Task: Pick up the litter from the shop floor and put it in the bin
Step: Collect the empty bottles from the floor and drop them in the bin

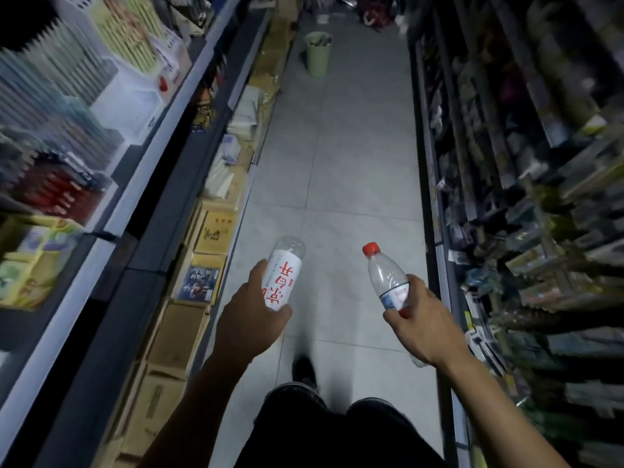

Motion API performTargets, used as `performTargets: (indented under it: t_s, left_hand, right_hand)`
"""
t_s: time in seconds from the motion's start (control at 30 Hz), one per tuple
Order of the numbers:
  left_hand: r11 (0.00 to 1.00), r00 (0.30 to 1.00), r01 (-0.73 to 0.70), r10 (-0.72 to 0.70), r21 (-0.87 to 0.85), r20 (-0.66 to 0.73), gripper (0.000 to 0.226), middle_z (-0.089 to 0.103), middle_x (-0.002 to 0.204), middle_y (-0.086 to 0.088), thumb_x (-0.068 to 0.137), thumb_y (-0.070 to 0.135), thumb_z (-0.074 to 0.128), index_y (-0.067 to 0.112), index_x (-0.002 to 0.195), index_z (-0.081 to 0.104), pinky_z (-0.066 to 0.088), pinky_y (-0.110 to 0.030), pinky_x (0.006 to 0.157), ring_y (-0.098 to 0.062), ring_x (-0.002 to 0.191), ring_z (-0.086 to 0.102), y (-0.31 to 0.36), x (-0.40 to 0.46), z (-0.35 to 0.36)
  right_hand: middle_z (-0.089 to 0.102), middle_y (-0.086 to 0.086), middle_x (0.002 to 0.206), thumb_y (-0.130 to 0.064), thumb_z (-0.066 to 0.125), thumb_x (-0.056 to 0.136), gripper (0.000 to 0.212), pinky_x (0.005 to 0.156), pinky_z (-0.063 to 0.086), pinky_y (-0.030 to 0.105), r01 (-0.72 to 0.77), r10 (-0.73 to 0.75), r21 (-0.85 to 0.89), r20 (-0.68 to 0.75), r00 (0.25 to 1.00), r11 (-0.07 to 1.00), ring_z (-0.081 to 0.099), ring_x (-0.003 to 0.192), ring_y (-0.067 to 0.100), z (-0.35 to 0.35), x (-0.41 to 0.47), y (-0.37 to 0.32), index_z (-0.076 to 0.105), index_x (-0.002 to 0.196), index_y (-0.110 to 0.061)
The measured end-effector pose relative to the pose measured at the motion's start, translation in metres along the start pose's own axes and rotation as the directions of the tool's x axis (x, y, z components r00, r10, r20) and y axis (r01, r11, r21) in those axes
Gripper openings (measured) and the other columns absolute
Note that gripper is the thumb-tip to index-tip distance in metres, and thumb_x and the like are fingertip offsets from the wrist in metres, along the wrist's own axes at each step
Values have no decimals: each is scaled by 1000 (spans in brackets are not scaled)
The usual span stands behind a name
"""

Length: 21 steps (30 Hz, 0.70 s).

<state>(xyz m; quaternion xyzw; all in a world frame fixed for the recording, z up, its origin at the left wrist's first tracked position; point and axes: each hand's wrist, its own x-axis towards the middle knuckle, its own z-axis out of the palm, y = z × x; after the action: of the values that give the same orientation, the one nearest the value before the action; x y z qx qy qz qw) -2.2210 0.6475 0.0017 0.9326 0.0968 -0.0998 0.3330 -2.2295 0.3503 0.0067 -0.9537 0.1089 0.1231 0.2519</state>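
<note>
1. Closest to the lens, the person's dark shorts (337, 434) fill the bottom edge, and 1 dark shoe (304, 368) shows just ahead on the pale grey tiled floor (354, 163).
2. Left hand (251, 320): fingers wrapped round a clear plastic bottle with a white label and red characters (283, 275), base end pointing up the aisle, cap end hidden in the palm.
3. Right hand (423, 324): clamped on the lower part of a clear plastic bottle with a red cap (386, 276), cap tipped up and forward. It looks empty.
4. So 2 pieces of litter are up off the floor, 1 per hand, neither touching the other.
5. The pale green plastic bin (318, 54) stands far up the aisle on the left side, well apart from both hands, with something already poking out of its rim; too blurred to name.
6. Flanking the route: cardboard boxes (179, 332) stacked low on the left, packed dark shelves (526, 197) on the right.
7. Progress call: pickup done for these 2, binning not yet done. I'd put this at the carrying stage; what's left is to reach the bin and drop both in.
8. No other litter shows on the tiles between here and the bin; the far end is too murky to judge.
</note>
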Motion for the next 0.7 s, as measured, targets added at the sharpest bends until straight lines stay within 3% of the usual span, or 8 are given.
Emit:
performTargets:
  t_s: [0.13,0.4,0.7]
  left_hand:
    - [996,997,-68,66,49,46,94,58,120,3,76,51,80,38,149,22,62,-37,72,-17,91,65,16,71,-9]
    - [976,980,-166,147,142,130,94,60,122,3,78,51,78,38,151,21,56,-31,70,-17,89,64,87,192,0]
    - [978,971,-180,158,108,181,92,62,119,6,74,52,77,40,148,25,62,-40,76,-14,93,66,181,324,34]
  right_hand:
    - [59,1,106,-52,53,75,66,68,49,39,-43,43,8,-31,999,999,59,84,28,-11,43,-12,32,133,-30]
    - [60,6,116,-48,58,80,70,68,41,36,-185,187,34,-83,979,982,52,81,27,-36,122,6,29,140,-28]
    - [59,4,115,-46,58,80,68,68,46,36,-220,232,135,-88,969,966,55,85,28,-86,269,33,32,139,-27]
